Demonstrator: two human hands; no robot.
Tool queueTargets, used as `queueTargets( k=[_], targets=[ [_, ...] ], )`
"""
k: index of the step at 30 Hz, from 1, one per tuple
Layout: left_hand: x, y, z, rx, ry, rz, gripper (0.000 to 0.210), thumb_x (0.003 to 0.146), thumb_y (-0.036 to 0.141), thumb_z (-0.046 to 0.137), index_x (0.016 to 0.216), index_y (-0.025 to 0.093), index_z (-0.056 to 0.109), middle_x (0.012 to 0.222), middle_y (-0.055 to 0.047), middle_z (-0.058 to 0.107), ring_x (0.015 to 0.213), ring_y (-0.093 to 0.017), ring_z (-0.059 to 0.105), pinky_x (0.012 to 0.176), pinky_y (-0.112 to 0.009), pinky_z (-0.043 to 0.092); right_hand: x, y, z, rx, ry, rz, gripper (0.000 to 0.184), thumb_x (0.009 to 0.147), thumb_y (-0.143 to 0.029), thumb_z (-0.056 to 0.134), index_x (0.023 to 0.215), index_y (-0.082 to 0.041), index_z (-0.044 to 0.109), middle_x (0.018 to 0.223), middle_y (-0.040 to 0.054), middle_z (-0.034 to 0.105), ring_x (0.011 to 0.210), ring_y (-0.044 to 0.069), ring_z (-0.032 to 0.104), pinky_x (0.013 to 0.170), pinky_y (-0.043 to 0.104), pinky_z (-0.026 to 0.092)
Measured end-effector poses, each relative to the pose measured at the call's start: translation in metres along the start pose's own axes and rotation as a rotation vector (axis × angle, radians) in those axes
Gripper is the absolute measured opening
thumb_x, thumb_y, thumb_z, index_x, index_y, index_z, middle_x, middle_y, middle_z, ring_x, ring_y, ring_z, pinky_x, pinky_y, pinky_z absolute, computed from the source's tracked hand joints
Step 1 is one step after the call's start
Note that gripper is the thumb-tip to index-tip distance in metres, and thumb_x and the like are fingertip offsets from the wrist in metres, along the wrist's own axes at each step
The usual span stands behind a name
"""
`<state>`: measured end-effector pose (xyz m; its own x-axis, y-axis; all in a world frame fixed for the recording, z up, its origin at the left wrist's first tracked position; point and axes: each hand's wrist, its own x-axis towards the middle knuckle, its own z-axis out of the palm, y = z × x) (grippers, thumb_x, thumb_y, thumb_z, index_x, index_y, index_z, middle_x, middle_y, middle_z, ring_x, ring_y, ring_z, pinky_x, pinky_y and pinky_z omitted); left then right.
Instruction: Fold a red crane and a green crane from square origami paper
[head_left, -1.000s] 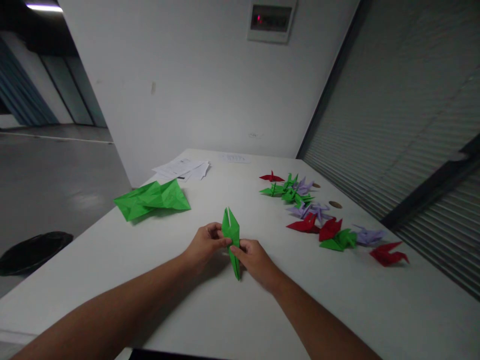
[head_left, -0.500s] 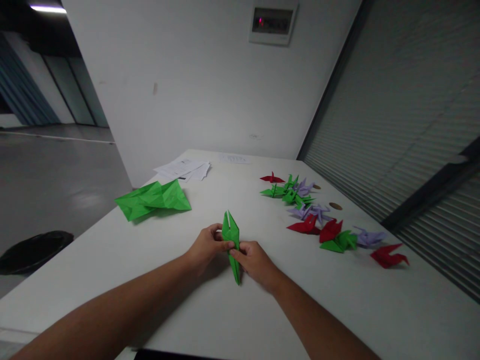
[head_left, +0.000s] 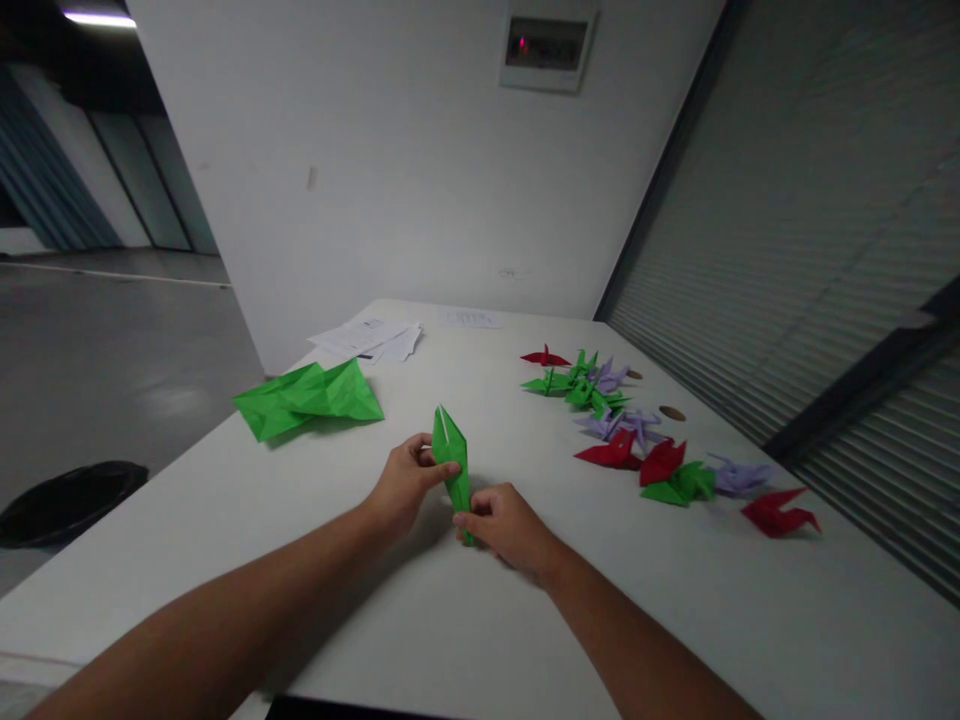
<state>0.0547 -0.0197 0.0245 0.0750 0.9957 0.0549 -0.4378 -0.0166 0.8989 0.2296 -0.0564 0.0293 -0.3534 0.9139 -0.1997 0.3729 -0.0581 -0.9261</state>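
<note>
A narrow green origami piece (head_left: pixel 453 450), folded to a long diamond with a slit at its top, is held between both hands. My left hand (head_left: pixel 409 480) pinches its left side about the middle, thumb across the front. Lower down, my right hand (head_left: pixel 502 522) grips the bottom part between thumb and curled fingers, covering much of that end. The piece tilts a little, its split top pointing up and to the left.
Creased green paper sheets (head_left: pixel 311 400) lie at the left, with printed papers (head_left: pixel 371 340) behind them. Several folded cranes in green, purple and red (head_left: pixel 780 514) are spread along the right of the white table (head_left: pixel 262 560). A black bin (head_left: pixel 75 500) stands at the floor's left.
The green piece has tilted further and shifted slightly left and up at its top. My right hand has slid down to its lower end; my left hand has moved slightly up and left.
</note>
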Motion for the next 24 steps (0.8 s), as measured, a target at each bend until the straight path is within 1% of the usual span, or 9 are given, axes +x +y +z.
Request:
queueTargets(
  k=[4,6,9,14,16,19,21,22,24],
  targets=[
    [0.002,0.003,-0.002,-0.009,0.021,0.021,0.043,0.058,0.019,0.093,0.09,0.016,0.064,0.074,0.0,0.072,0.066,-0.013,0.065,0.066,-0.024,0.05,-0.001,-0.001,0.001,0.011,-0.015,0.028,0.023,0.085,-0.032,0.065,0.072,-0.013,0.069,0.062,0.0023,0.068,0.036,0.005,0.038,0.032,0.018,0.023],
    [0.002,0.004,-0.003,-0.012,0.025,0.022,0.044,0.058,0.019,0.093,0.09,0.016,0.064,0.074,0.0,0.073,0.066,-0.013,0.065,0.067,-0.024,0.05,0.0,0.0,0.001,0.014,-0.017,0.031,0.023,0.085,-0.033,0.065,0.073,-0.013,0.069,0.065,0.0043,0.07,0.036,0.005,0.039,0.031,0.018,0.024],
    [0.002,0.006,-0.003,-0.012,0.042,0.032,0.044,0.057,0.02,0.093,0.09,0.015,0.064,0.075,-0.001,0.073,0.067,-0.013,0.065,0.067,-0.025,0.051,0.001,0.002,0.001,0.014,-0.021,0.035,0.024,0.085,-0.034,0.065,0.074,-0.013,0.07,0.067,0.0054,0.072,0.036,0.005,0.04,0.031,0.018,0.024],
    [0.002,0.009,-0.002,-0.008,0.08,0.03,0.042,0.057,0.019,0.093,0.088,0.015,0.065,0.075,0.0,0.073,0.068,-0.013,0.066,0.068,-0.024,0.051,0.0,0.004,0.0,0.029,-0.043,0.028,0.026,0.084,-0.038,0.067,0.075,-0.013,0.07,0.068,0.0046,0.071,0.037,0.005,0.041,0.032,0.018,0.025],
    [0.002,0.009,-0.002,-0.001,0.067,0.029,0.04,0.057,0.019,0.093,0.087,0.015,0.065,0.076,0.0,0.073,0.067,-0.013,0.066,0.067,-0.024,0.051,0.0,0.004,0.0,0.045,-0.053,0.001,0.03,0.085,-0.043,0.067,0.076,-0.014,0.069,0.064,0.0017,0.067,0.036,0.005,0.039,0.033,0.018,0.025],
    [0.002,0.004,-0.004,0.023,0.013,-0.01,0.039,0.057,0.021,0.093,0.085,0.015,0.066,0.075,-0.001,0.073,0.065,-0.013,0.065,0.065,-0.025,0.051,0.003,0.005,-0.002,0.09,-0.015,-0.076,0.037,0.088,-0.051,0.063,0.076,-0.016,0.066,0.05,-0.006,0.052,0.035,0.005,0.033,0.034,0.019,0.023],
    [0.001,0.0,-0.004,0.052,-0.033,-0.058,0.04,0.056,0.021,0.094,0.083,0.015,0.066,0.073,-0.001,0.073,0.064,-0.015,0.066,0.065,-0.026,0.051,0.006,0.007,-0.004,0.132,0.07,-0.126,0.038,0.087,-0.054,0.062,0.076,-0.017,0.064,0.045,-0.0089,0.042,0.036,0.006,0.032,0.035,0.019,0.022],
    [0.0,-0.001,-0.004,0.068,-0.059,-0.08,0.04,0.055,0.022,0.095,0.082,0.015,0.066,0.073,-0.002,0.073,0.065,-0.015,0.067,0.066,-0.027,0.051,0.007,0.008,-0.005,0.15,0.12,-0.146,0.038,0.086,-0.055,0.064,0.076,-0.018,0.063,0.045,-0.0095,0.039,0.037,0.007,0.031,0.036,0.02,0.021],
    [-0.001,-0.004,-0.002,0.096,-0.108,-0.109,0.04,0.053,0.023,0.096,0.08,0.014,0.067,0.073,-0.003,0.073,0.066,-0.016,0.067,0.067,-0.027,0.051,0.01,0.01,-0.008,0.182,0.201,-0.183,0.035,0.083,-0.053,0.067,0.079,-0.019,0.062,0.048,-0.0095,0.039,0.039,0.007,0.032,0.037,0.021,0.022]
  ],
)
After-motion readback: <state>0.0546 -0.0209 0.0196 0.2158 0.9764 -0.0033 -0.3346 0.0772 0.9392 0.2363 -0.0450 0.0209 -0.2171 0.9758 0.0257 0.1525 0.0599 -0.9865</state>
